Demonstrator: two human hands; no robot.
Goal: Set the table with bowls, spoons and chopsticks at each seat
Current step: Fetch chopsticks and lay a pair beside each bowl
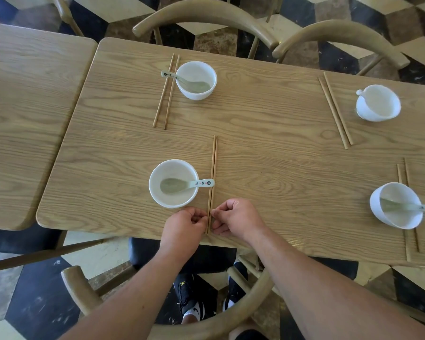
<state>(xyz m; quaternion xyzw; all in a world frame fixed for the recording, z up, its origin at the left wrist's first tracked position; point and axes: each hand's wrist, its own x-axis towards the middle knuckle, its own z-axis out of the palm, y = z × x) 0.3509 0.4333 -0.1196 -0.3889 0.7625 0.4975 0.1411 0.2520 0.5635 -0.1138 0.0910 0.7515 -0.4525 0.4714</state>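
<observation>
A pair of wooden chopsticks (213, 173) lies side by side at the near seat, pointing away from me. My left hand (183, 229) and my right hand (233, 218) pinch its near end from either side, close to the table's front edge. Left of the pair stands a white bowl (173, 183) with a ceramic spoon (182, 185) in it, the spoon's handle touching the chopsticks. Three other seats each have a white bowl (196, 80) (377, 103) (396, 205) and chopsticks (166, 92) (335, 109) (406, 177).
The wooden table (268, 148) abuts a second table (27, 119) on the left. Curved wooden chairs stand at the far side (206, 18) (339, 38) and one just below me (84, 290). The floor is patterned tile.
</observation>
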